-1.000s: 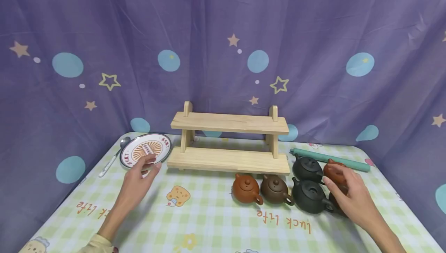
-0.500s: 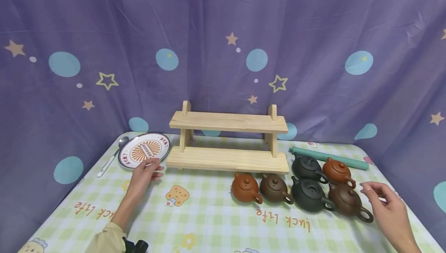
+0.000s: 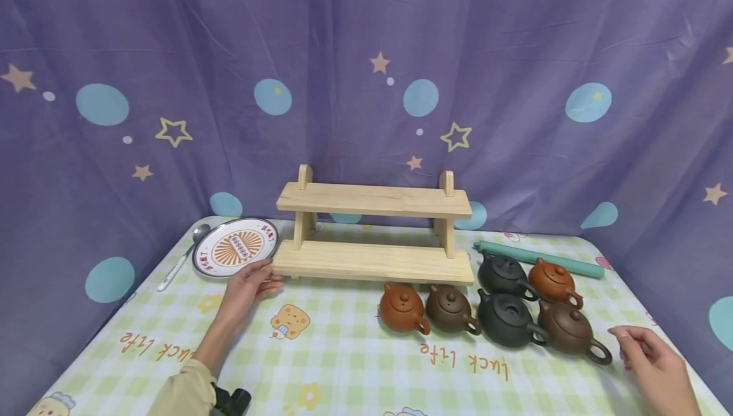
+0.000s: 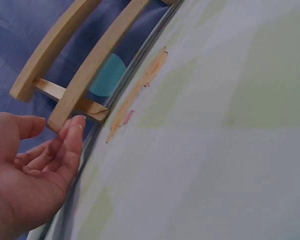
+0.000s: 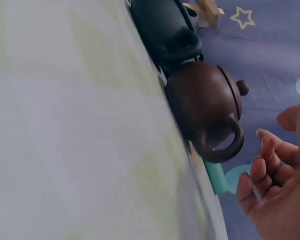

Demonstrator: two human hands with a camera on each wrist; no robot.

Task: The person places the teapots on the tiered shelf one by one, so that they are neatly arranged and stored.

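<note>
A two-tier wooden display shelf (image 3: 375, 259) stands at the table's back middle. My left hand (image 3: 243, 292) is at the left end of its lower board, pinching the corner between thumb and fingers in the left wrist view. My right hand (image 3: 653, 365), fingers loosely curled and holding nothing, is just right of a dark brown teapot (image 3: 567, 327), apart from its handle. Beside that pot are a black teapot (image 3: 506, 319), another black teapot (image 3: 505, 275) and an orange-brown teapot (image 3: 553, 281). Before the shelf sit a reddish teapot (image 3: 403, 308) and a brown teapot (image 3: 450, 309).
Left of the shelf lies a white plate (image 3: 212, 254) with a printed sunburst, a spoon (image 3: 174, 273) beside it. A green roll (image 3: 572, 266) lies behind the right-hand teapots. A purple curtain (image 3: 343, 41) hangs behind the checked tablecloth (image 3: 355, 352).
My left hand has moved right from near the plate to the shelf's left end. My right hand has drawn back from the teapots, right and towards me.
</note>
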